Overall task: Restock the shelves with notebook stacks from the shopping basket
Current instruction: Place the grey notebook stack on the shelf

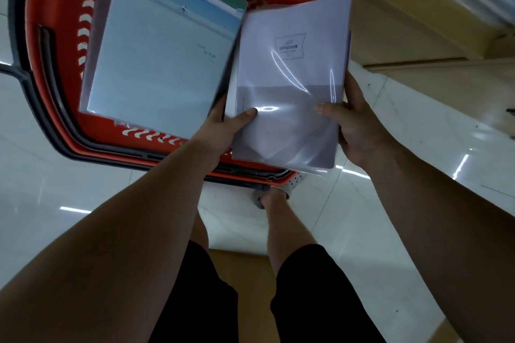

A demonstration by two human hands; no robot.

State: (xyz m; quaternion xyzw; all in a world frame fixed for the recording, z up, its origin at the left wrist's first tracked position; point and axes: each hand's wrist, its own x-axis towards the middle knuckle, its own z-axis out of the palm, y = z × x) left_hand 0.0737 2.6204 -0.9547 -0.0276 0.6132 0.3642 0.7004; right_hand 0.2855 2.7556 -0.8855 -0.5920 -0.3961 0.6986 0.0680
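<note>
Upper left: red basket [55, 36] on the pale floor [69, 175], with a blue pack [161, 50] propped slantwise inside, near edge close to the near rim. Likely to tip or slide out if knocked, being set right beside the pack in hand; cannot tell whether touching.

Centre: left hand [223, 125] pinching the white pack [289, 78] at its lower left, thumb on top, fingers curled beneath. Held over the basket's right end, clear of the floor.

Right of centre: right hand [354, 125] gripping the same pack at its right edge, thumb laid across the cover, fingers behind.

Gripped only at the near end, with a glossy clear wrap: liable to slip through the thumbs, or to sag and spill at the far end, if tilted away or swung fast. Risk also of catching a corner on the shelf [390, 8], upper right.

Counted: one basket; two packs, one blue and one white; two hands, both on the white one; one shelf edge. Number of notebooks per pack: cannot tell.
</note>
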